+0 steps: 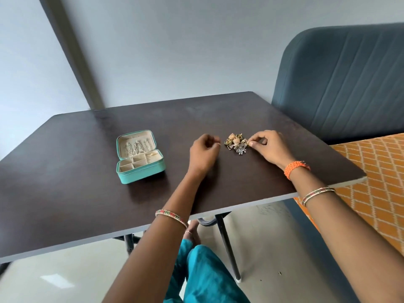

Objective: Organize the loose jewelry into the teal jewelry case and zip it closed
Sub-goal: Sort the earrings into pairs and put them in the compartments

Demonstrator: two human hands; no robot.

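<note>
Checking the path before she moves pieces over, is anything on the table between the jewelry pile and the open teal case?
Only the left hand, resting on the table between the jewelry pile and the open teal case. The right hand already pinches at the pile's right edge.

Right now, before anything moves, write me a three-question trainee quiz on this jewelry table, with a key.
1. True or false: the teal jewelry case is zipped closed.
2. Multiple choice: where is the pile of loose jewelry relative to the case? A) inside its lid B) to its right on the dark table C) on the blue chair
3. Short answer: which hand is pinching a piece at the edge of the pile?

Key
1. False: the case lies open, lid up, with some pieces already hanging in the lid.
2. B.
3. The right hand; the left hand sits just left of the pile, fingers curled, and whether it holds anything cannot be told.
</note>
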